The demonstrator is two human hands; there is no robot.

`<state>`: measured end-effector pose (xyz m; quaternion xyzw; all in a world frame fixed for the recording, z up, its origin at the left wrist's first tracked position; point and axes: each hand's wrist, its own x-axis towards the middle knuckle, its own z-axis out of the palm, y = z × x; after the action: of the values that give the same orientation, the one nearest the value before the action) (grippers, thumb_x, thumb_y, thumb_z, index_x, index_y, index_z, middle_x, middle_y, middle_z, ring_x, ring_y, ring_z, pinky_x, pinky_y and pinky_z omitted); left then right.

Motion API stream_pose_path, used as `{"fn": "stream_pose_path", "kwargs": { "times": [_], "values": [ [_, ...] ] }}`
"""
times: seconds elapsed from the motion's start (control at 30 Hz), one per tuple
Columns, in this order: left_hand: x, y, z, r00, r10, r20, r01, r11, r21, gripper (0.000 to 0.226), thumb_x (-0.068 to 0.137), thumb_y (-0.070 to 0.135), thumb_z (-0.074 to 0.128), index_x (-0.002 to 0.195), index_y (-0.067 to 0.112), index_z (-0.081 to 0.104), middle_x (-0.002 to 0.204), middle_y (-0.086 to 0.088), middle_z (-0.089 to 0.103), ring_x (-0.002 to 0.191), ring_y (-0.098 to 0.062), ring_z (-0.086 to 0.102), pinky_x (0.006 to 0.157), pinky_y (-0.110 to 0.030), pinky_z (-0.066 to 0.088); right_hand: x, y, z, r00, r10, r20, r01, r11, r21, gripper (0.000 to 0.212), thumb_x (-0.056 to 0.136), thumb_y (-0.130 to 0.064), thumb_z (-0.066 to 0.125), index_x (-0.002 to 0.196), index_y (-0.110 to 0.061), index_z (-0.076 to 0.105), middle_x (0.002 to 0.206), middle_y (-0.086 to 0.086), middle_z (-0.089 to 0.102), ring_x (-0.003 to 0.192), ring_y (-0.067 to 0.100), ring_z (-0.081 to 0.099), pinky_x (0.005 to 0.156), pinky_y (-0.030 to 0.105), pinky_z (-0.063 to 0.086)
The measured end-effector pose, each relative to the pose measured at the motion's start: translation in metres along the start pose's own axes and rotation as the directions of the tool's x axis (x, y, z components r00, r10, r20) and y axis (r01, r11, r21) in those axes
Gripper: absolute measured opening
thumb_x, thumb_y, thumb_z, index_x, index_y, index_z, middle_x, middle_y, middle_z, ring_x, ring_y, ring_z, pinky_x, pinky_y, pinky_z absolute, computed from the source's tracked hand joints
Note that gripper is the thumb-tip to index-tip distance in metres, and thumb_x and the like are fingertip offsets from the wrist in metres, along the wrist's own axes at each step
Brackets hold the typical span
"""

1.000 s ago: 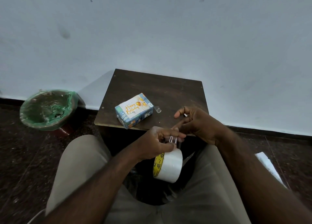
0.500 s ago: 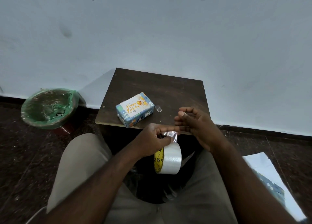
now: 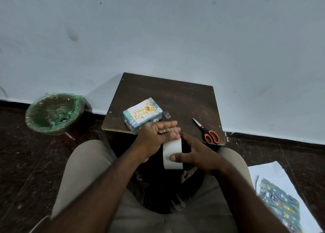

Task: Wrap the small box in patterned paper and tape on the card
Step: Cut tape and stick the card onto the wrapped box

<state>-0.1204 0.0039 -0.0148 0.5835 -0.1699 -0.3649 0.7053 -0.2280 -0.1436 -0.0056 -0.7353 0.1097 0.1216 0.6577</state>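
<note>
The small box [image 3: 131, 120], wrapped in blue patterned paper, lies near the front left edge of the dark wooden table [image 3: 167, 92]. A white "Happy Birthday" card [image 3: 142, 112] lies on its top. Just in front of the table, above my lap, my right hand [image 3: 198, 155] grips the white tape roll [image 3: 171, 149], thumb on its outer face and fingers behind it. My left hand [image 3: 156, 134] is at the top of the roll with its fingers straight, and a clear strip of tape [image 3: 173, 133] lies across the fingertips.
Orange-handled scissors [image 3: 209, 134] lie at the table's front right corner. A small clear tape scrap [image 3: 166, 114] sits right of the box. A bin with a green liner [image 3: 52, 113] stands on the floor at left. Leftover patterned paper [image 3: 279, 203] lies on the floor at right.
The roll passed from my left hand to my right hand. My left fingers straightened over the pulled tape end. The scissors and more of the floor paper came into view.
</note>
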Motion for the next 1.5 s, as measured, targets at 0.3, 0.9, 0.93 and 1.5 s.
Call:
{"fn": "stream_pose_path", "kwargs": {
  "times": [0.3, 0.9, 0.93, 1.5],
  "values": [
    [0.0, -0.002, 0.002, 1.0, -0.025, -0.011, 0.025, 1.0, 0.003, 0.037, 0.085, -0.005, 0.07, 0.119, 0.01, 0.067, 0.11, -0.005, 0.075, 0.1, -0.021, 0.073, 0.091, -0.028, 0.057, 0.0, 0.005, -0.011, 0.994, 0.058, 0.092, -0.068, 0.991, 0.114, 0.05, 0.084, -0.011, 0.075, 0.13, -0.019, 0.054, 0.115, 0.001, 0.071, 0.106, 0.018, 0.068, 0.078, 0.026, 0.055],
    [0.0, -0.006, -0.005, 0.998, 0.057, -0.013, -0.049, 0.936, 0.349, 0.04, 0.086, 0.006, 0.074, 0.118, 0.03, 0.07, 0.111, 0.013, 0.074, 0.102, 0.002, 0.067, 0.084, -0.013, 0.05, 0.029, 0.037, -0.091, 0.755, -0.035, -0.655, -0.544, 0.526, -0.654, 0.017, 0.084, -0.018, 0.071, 0.095, -0.006, 0.065, 0.099, 0.014, 0.067, 0.095, 0.033, 0.062, 0.071, 0.032, 0.045],
    [0.0, -0.006, -0.006, 0.998, 0.06, -0.013, -0.052, 0.934, 0.353, 0.04, 0.086, 0.007, 0.074, 0.117, 0.031, 0.07, 0.111, 0.013, 0.074, 0.103, 0.002, 0.067, 0.085, -0.014, 0.051, 0.03, 0.036, -0.09, 0.758, -0.038, -0.651, -0.547, 0.507, -0.666, 0.017, 0.084, -0.019, 0.071, 0.094, -0.005, 0.065, 0.1, 0.014, 0.066, 0.095, 0.033, 0.062, 0.07, 0.032, 0.044],
    [0.004, -0.012, -0.008, 0.999, 0.03, -0.036, -0.014, 0.931, 0.365, 0.041, 0.086, 0.005, 0.073, 0.119, 0.029, 0.07, 0.118, 0.009, 0.072, 0.108, -0.001, 0.066, 0.093, -0.023, 0.052, 0.032, 0.038, -0.09, 0.76, -0.001, -0.65, -0.571, 0.477, -0.668, 0.022, 0.088, -0.021, 0.068, 0.105, -0.008, 0.065, 0.106, 0.014, 0.069, 0.102, 0.034, 0.063, 0.078, 0.035, 0.049]
  ]
}}
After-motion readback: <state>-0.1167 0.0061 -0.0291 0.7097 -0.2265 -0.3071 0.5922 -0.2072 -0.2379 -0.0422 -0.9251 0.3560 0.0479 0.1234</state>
